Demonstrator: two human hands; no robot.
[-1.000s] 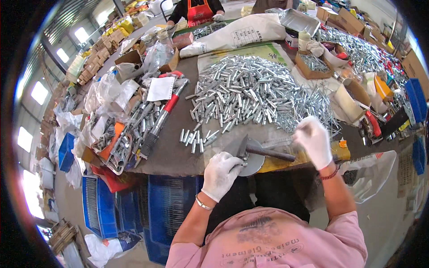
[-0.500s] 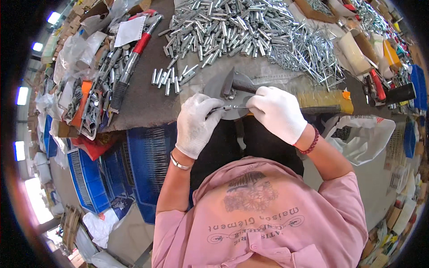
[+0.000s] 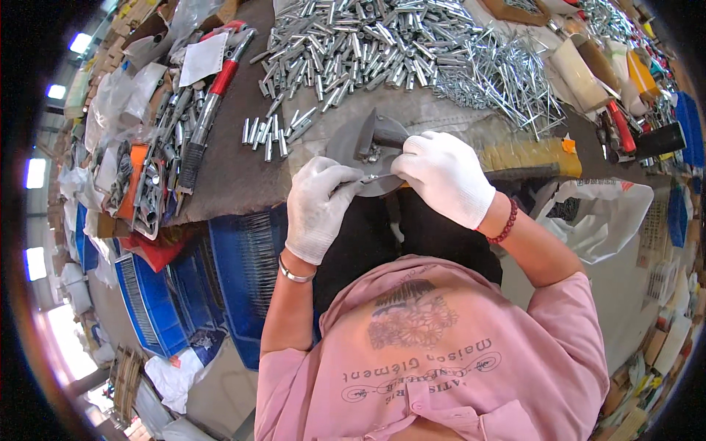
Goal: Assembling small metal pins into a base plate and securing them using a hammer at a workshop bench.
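Observation:
Both my hands wear white knit gloves and meet at the near edge of the bench. My left hand (image 3: 320, 209) is closed, fingertips pinching a small silvery metal piece (image 3: 371, 178) whose exact kind is too small to tell. My right hand (image 3: 445, 176) is closed around a thin metal pin, mostly hidden by the fingers and pointing at that piece. Just beyond them lies a round grey metal plate (image 3: 340, 144). A hammer (image 3: 366, 136) rests on it, its dark handle running toward my right hand, with small metal bits beside the head.
A heap of metal tubes (image 3: 360, 48) covers the far bench, with a pile of thin pins (image 3: 515, 81) to its right. Several loose tubes (image 3: 266, 134) lie left of the plate. Tools with a red-and-black handle (image 3: 209, 110) are at left; blue bins (image 3: 250, 272) stand below.
My hands have come closer together, and the gap between the small metal piece and the pin has narrowed. My right hand moved slightly left. The whole view shifted a little.

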